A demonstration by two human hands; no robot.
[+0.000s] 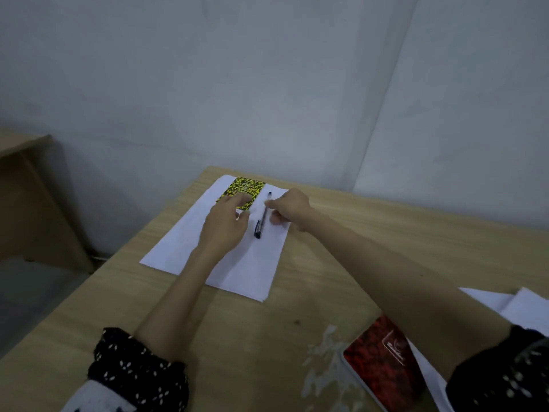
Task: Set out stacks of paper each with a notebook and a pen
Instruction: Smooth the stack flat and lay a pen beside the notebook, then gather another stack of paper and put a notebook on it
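One set is nearly complete: yellow notebook [245, 190] and pen [262, 217] lie on the paper stack [237, 263]. Left hand [227, 224] rests spread-fingered on the notebook; right hand [289, 208] pinches the pen. Nearer than that stack, a red notebook [377, 361] and loose paper [531, 310] await arranging.

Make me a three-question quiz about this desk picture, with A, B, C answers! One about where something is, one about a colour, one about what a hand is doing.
1. Where does the pen lie?
A. On the white paper, right of the yellow notebook
B. On the floor
C. On the red notebook

2. What colour is the notebook at the near right edge of the table?
A. Blue
B. Red
C. Green

3. What is the left hand doing?
A. Holding a cup
B. Hanging off the table
C. Resting its fingers on the yellow notebook

Answers:
1. A: the pen sits on the sheet beside the yellow cover, with the right hand at its far end.
2. B: its cover is red and black.
3. C: its fingertips overlap the cover's near edge.
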